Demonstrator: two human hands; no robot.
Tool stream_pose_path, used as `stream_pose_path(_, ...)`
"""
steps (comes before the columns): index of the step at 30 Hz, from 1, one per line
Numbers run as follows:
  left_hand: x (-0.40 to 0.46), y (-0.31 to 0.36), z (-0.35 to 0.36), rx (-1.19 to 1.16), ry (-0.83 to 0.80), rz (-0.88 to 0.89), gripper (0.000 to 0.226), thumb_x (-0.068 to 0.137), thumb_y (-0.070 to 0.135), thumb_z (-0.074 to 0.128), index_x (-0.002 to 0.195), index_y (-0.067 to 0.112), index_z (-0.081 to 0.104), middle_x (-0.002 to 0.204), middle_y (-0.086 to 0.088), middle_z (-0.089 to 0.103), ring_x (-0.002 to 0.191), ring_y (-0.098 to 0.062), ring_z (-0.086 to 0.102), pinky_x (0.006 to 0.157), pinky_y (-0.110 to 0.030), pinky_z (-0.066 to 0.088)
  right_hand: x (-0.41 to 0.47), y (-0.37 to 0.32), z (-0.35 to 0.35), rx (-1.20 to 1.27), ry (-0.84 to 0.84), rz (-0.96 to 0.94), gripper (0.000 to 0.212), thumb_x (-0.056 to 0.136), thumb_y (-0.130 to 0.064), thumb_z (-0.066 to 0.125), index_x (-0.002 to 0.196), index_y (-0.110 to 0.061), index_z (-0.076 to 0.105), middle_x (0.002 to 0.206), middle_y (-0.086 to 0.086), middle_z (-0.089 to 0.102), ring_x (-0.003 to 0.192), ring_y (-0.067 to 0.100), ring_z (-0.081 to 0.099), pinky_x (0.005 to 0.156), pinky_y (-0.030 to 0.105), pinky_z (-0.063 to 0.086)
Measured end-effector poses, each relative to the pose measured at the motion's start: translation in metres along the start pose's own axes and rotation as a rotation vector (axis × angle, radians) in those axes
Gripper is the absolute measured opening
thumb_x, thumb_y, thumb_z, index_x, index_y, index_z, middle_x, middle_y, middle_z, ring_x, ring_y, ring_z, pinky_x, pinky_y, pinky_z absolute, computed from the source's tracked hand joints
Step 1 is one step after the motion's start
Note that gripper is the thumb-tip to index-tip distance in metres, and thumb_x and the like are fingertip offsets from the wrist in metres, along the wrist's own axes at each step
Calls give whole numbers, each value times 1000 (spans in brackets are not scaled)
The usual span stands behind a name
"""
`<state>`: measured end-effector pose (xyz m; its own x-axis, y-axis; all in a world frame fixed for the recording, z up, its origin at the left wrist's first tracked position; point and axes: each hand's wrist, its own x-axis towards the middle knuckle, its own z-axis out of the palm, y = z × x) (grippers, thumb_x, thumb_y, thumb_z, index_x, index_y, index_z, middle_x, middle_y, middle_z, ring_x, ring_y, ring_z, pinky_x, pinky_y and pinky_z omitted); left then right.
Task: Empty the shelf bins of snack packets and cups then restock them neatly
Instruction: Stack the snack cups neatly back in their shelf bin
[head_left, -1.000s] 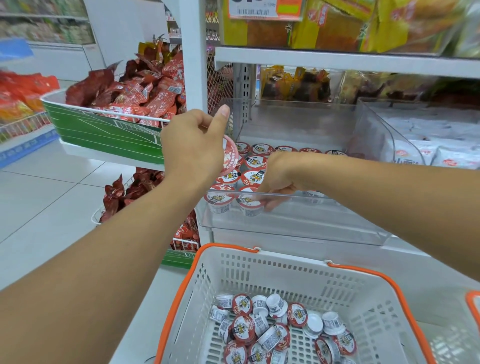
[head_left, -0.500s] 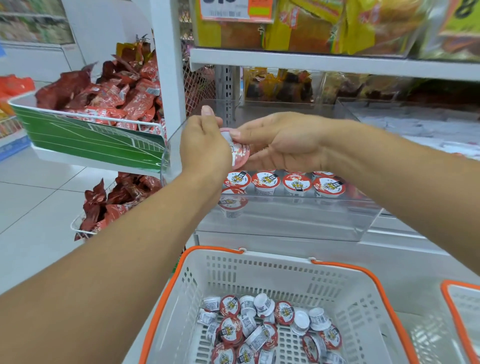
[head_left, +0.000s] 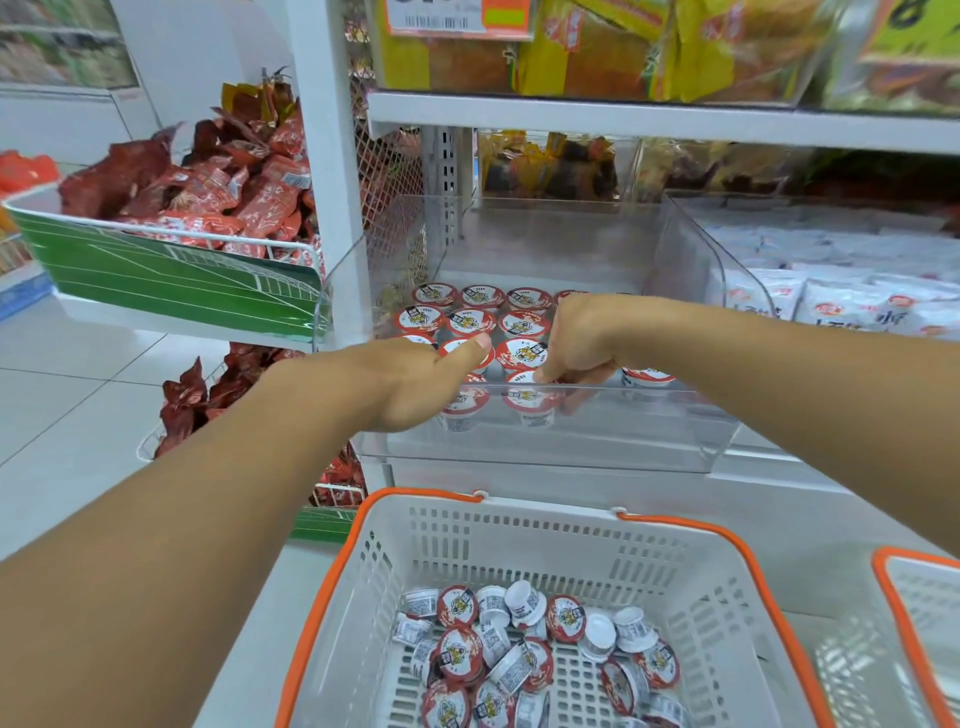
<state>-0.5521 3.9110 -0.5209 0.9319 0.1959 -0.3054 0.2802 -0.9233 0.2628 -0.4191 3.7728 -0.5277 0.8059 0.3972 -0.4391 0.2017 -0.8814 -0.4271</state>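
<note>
This is a shop aisle: white metal shelving (head_left: 623, 111) carries an orange-and-white barcode price tag (head_left: 460, 18), clear plastic display bins (head_left: 691, 270) of packaged snacks, a green-fronted wire bin (head_left: 171, 280) of red packets, and a white orange-rimmed shopping basket (head_left: 519, 540).

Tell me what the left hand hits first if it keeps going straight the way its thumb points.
Probably the red-lidded cup just past the left hand; its thumb tip may already touch a nearer lid, depth unclear.
</note>
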Motion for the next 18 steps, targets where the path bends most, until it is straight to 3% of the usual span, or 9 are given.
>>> stream_pose_path(2,1,-2,0,-18,-13,3,81,97,64,2,150,17,41,162,-9,26,148,-26,24,117,-37,18,-3,-2,1,-9,16,16,22,86,-17,78,93,-1,64,74,12,76,73,25,76,78,34,62)
stream_pose_path(5,5,-2,2,-35,-32,9,77,100,61,3,148,15,42,160,-10,29,147,-27,27,116,-37,20,-8,-5,3,-41,15,20,24,83,-14,80,94,-1,63,71,11,74,53,18,72,46,22,55)
stream_pose_path(8,7,-7,4,12,6,30,67,105,50,11,136,10,54,148,-16,45,135,-29,42,109,-34,30,-24,-5,-2,-189,138,-49,33,90,-24,72,117,-6,68,69,-2,66,53,12,62,45,19,46)
stream_pose_path(10,7,-12,8,97,161,169,58,106,46,21,109,10,66,118,-15,64,109,-30,57,99,-37,44,-45,-4,-12,-167,259,-242,33,91,-31,69,114,-8,72,72,0,67,59,16,61,52,22,51)
stream_pose_path(12,1,-11,10,138,438,365,44,96,46,34,90,16,66,93,-9,67,89,-31,61,82,-44,51,-81,-5,-22,103,303,-448,29,88,-34,73,88,-5,77,73,8,74,59,16,66,51,24,55)
stream_pose_path(15,-24,5,19,47,724,652,27,83,39,48,80,18,65,71,4,60,70,-25,59,66,-38,49,-131,13,-13,253,39,-613,22,85,-30,75,78,-9,77,68,5,73,50,10,56,40,17,39)
stream_pose_path(17,-42,11,45,-16,689,713,17,79,34,52,70,21,58,62,8,54,61,-21,54,59,-33,45,-124,48,21,283,-195,-551,17,82,-23,77,80,-6,77,75,11,74,52,12,56,42,18,39)
stream_pose_path(18,-44,10,67,30,586,678,14,78,36,53,70,24,55,63,8,55,62,-20,55,60,-33,45,-112,69,47,283,-300,-451,14,81,-20,77,83,-5,77,78,12,75,55,13,58,43,19,41)
